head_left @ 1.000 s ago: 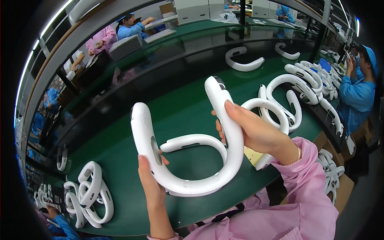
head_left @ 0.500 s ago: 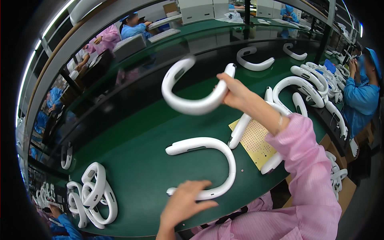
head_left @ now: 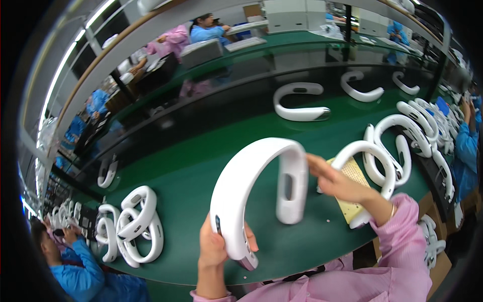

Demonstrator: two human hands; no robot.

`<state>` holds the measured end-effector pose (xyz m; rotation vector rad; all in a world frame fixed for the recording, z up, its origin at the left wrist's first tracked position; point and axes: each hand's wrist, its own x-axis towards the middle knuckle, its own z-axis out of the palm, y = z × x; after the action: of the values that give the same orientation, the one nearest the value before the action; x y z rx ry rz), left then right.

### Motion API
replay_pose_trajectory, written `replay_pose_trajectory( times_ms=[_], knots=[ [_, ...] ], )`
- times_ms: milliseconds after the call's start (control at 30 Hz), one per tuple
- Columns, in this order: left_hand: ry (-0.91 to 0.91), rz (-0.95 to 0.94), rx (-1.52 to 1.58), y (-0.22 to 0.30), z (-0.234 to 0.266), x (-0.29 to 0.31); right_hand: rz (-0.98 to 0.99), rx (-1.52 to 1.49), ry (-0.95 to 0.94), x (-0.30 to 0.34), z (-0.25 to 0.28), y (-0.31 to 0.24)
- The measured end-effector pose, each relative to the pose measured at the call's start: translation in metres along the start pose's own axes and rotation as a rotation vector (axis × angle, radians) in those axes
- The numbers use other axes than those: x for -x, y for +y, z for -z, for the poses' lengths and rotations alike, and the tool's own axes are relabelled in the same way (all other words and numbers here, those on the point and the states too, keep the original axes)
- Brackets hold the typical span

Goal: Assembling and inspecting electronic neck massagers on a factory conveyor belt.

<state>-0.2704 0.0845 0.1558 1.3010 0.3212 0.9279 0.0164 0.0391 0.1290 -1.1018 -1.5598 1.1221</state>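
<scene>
Tilted up above the near part of the green table (head_left: 181,246) is a white U-shaped neck fan (head_left: 231,186). My left hand (head_left: 213,246) is closed around one of its ends, low in the picture. Beside the fan's other end, my right hand (head_left: 342,183) has its fingers stretched out. The fingertips are at the outer curve; whether they touch it cannot be told. Another neck fan (head_left: 302,115) lies farther back on the table. Under my right forearm, a neck fan (head_left: 388,173) partly covers a yellow dotted board (head_left: 344,210).
Stacked neck fans (head_left: 150,201) lie at the left, and several more (head_left: 400,121) are heaped at the right. Two fans (head_left: 365,94) stand along the back. A cardboard box (head_left: 441,269) holds white parts below the right edge. A co-worker in blue (head_left: 83,267) sits at the left.
The fan my right hand carried now lies at the back, released. My left hand has taken hold of the near fan and tilted it up. My right hand has come back toward it.
</scene>
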Motion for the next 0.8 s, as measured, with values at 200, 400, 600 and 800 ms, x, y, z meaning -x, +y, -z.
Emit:
replay_pose_trajectory(
  times_ms=[200,400,600,800],
  knots=[
    [-0.091,0.004,0.482,-0.028,-0.003,0.003,-0.092,-0.619,0.221,0.024,-0.063,-0.001],
    [0.075,0.070,0.581,-0.043,-0.009,0.013,-0.242,-0.594,0.345,0.034,-0.063,-0.009],
    [0.182,0.118,0.830,-0.045,-0.010,0.010,-0.284,-0.512,0.383,0.035,-0.063,-0.024],
    [0.159,0.140,0.504,-0.019,-0.032,0.004,-0.381,-0.660,0.296,0.023,-0.063,-0.003]
  ],
)
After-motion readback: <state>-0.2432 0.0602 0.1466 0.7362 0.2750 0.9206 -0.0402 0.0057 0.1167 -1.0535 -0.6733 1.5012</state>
